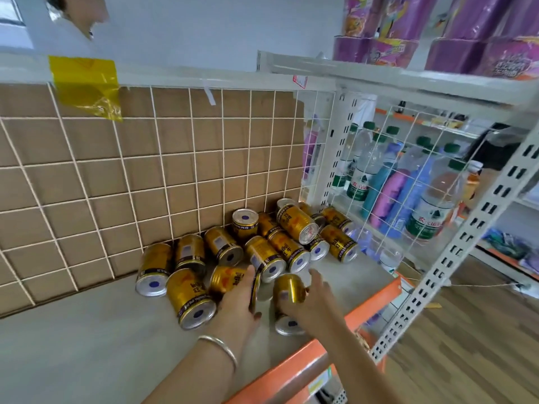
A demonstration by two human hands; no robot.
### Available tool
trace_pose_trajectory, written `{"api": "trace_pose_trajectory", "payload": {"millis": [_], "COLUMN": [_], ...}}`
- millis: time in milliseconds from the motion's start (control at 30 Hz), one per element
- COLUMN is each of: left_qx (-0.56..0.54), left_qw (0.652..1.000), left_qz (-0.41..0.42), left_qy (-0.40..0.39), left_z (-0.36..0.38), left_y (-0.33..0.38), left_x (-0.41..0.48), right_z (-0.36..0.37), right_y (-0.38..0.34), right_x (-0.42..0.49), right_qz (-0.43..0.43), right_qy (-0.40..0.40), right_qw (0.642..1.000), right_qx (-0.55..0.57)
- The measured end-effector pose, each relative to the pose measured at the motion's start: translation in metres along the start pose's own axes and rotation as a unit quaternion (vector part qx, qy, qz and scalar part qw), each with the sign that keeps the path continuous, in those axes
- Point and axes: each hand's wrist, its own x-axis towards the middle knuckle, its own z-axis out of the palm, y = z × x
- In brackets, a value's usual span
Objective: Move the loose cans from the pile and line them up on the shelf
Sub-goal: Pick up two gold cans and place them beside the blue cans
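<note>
A pile of several gold cans lies tumbled on the grey shelf, mostly on their sides, against the back grid and toward the right corner. My left hand wraps a gold can lying on its side at the front of the pile. My right hand grips another gold can just to the right, its silver end facing me. One more can lies left of my left hand.
A white wire grid over brown cardboard backs the shelf. A wire side panel on the right separates bottles. The shelf's orange front edge runs beneath my wrists. Purple packs sit on the upper shelf.
</note>
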Motion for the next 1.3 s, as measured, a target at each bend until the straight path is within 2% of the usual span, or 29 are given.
{"api": "trace_pose_trajectory", "payload": {"millis": [67,133,300,467,567,667,733,800,867,900,967,1067,1200,1300], "left_qx": [0.050,0.069,0.081,0.127,0.209,0.324,0.404,0.498,0.540,0.534,0.478,0.397,0.367,0.328], "left_qw": [0.997,0.993,0.994,0.990,0.975,0.942,0.913,0.867,0.841,0.845,0.878,0.916,0.924,0.939], "left_qz": [0.011,0.021,0.041,0.048,0.047,0.034,0.025,0.024,0.023,0.017,0.009,0.034,0.056,0.062], "left_qy": [0.059,0.092,0.069,0.032,0.054,0.081,0.054,0.029,0.016,0.011,0.018,0.050,0.093,0.076], "left_z": [-0.008,-0.013,0.008,-0.004,-0.016,-0.031,-0.036,-0.041,-0.043,-0.044,-0.043,-0.041,-0.033,-0.027], "left_y": [-0.021,-0.032,-0.008,-0.014,-0.009,-0.007,-0.004,-0.004,-0.002,-0.001,0.001,0.000,-0.006,-0.006], "left_x": [0.062,0.114,-0.012,-0.022,-0.030,-0.027,-0.032,-0.033,-0.035,-0.034,-0.031,-0.031,-0.029,-0.031], "right_z": [0.002,0.010,0.011,-0.012,-0.013,-0.008,-0.005,-0.002,-0.006,-0.010,-0.019,-0.025,-0.027,-0.026], "right_y": [-0.004,0.002,0.020,0.032,0.037,0.026,0.019,0.019,0.021,0.021,0.022,0.029,0.033,0.036], "right_x": [0.005,0.010,0.025,0.039,0.038,0.031,0.025,0.023,0.027,0.030,0.035,0.043,0.038,0.038], "right_qz": [-0.062,-0.090,-0.024,-0.007,-0.032,-0.117,-0.180,-0.209,-0.203,-0.175,-0.101,-0.042,-0.005,0.020], "right_qy": [-0.001,-0.038,-0.129,-0.203,-0.190,-0.088,-0.014,-0.015,-0.075,-0.113,-0.185,-0.239,-0.305,-0.342], "right_qw": [0.996,0.993,0.990,0.958,0.959,0.989,0.978,0.972,0.976,0.974,0.959,0.951,0.921,0.893], "right_qx": [-0.059,-0.071,0.052,0.203,0.208,0.038,-0.102,-0.108,0.022,0.094,0.191,0.190,0.243,0.292]}}
